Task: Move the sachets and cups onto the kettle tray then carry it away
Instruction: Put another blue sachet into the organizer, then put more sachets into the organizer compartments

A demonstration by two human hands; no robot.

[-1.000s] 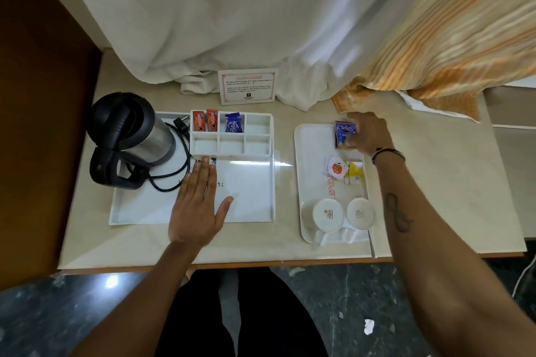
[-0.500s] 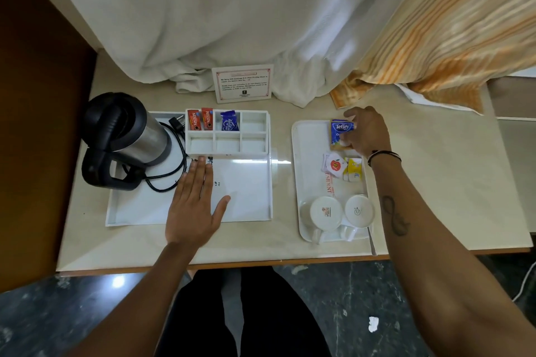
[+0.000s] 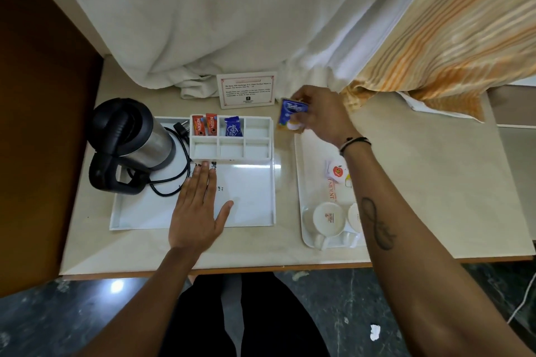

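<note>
My right hand holds a blue Tetley tea sachet in the air, between the two trays and just right of the organiser. My left hand lies flat and open on the white kettle tray. That tray carries a black and steel kettle and a white compartment organiser with two red Nescafe sachets and a blue sachet. The smaller white tray on the right holds a white sachet with an orange logo and two upturned white cups, partly hidden by my forearm.
A framed notice card stands behind the trays. White bedding and an orange striped cloth hang over the table's back edge. A brown wooden panel borders the left side. The kettle's black cord lies coiled on its tray.
My right hand has lifted the Tetley sachet off the small tray and carried it left toward the organiser. My left hand has stayed flat on the kettle tray.
</note>
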